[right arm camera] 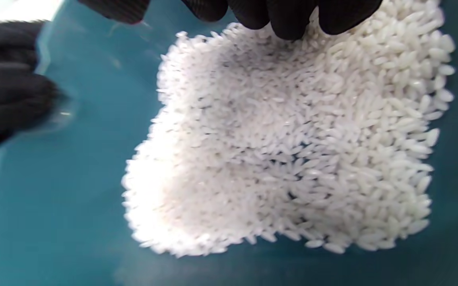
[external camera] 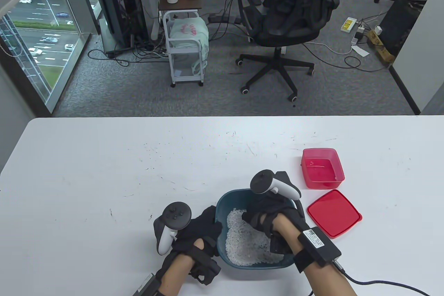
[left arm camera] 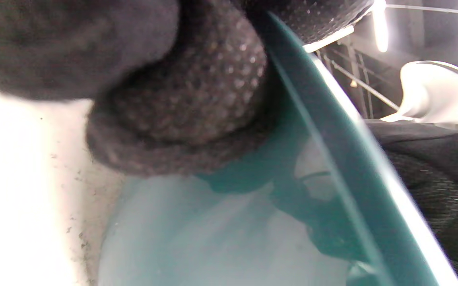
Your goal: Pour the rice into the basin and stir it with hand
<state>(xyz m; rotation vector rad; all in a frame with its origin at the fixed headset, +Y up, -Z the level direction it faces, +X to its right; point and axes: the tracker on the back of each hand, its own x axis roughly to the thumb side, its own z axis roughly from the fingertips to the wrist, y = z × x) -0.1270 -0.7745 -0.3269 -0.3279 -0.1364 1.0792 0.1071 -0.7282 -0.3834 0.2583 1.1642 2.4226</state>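
Note:
A teal basin [external camera: 222, 202] stands near the table's front edge with a heap of white rice [external camera: 242, 245] in it. My left hand [external camera: 204, 226] grips the basin's left rim; the left wrist view shows its gloved fingers [left arm camera: 197, 103] pressed against the basin wall [left arm camera: 332, 167]. My right hand [external camera: 262, 218] reaches down into the basin from the right. In the right wrist view its fingertips [right arm camera: 288, 18] touch the top of the rice [right arm camera: 292, 139], with nothing held between them. The left hand's fingers [right arm camera: 6, 95] show at the basin's [right arm camera: 66, 186] far edge.
An empty red container [external camera: 322, 167] stands on the table [external camera: 104, 171] just right of the basin, behind its red lid [external camera: 333, 213], which lies flat. A cable runs from my right wrist off the front edge. Beyond the table are an office chair and a small cart.

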